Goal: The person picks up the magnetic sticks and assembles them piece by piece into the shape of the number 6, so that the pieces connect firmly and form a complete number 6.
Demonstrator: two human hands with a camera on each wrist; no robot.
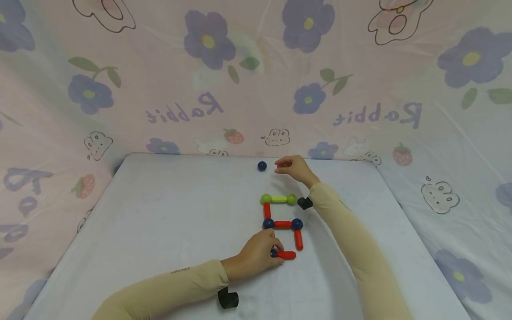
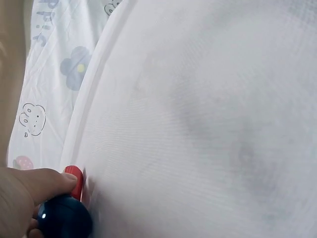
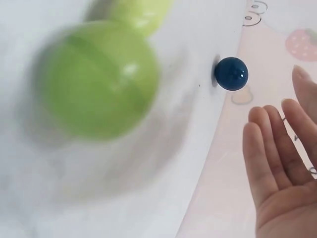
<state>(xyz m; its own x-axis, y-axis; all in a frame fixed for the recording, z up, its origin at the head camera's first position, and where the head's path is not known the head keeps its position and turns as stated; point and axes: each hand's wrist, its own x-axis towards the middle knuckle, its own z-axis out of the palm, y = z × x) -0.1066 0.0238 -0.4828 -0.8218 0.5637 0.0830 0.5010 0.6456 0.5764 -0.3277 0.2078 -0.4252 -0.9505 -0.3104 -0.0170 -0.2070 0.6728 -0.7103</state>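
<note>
My left hand (image 1: 256, 253) grips a red rod (image 1: 287, 255) with a dark blue ball (image 2: 64, 216) at its end; the thumb presses on the rod in the left wrist view. Just beyond it lies a joined figure of balls and rods: a green rod (image 1: 278, 199) between two green balls (image 3: 101, 82), a red rod (image 1: 267, 210) leading down to a blue ball (image 1: 268, 223), another red rod (image 1: 283, 224), a second blue ball (image 1: 297, 224) and a red rod (image 1: 298, 240). My right hand (image 1: 296, 170), fingers apart and holding nothing, hovers right of a loose blue ball (image 1: 262, 166).
The white table (image 1: 180, 200) ends just behind the loose blue ball. A printed curtain (image 1: 256, 80) hangs behind and at both sides. Black wrist-worn pieces show under the left sleeve (image 1: 164, 284) and by the right sleeve (image 1: 352, 240).
</note>
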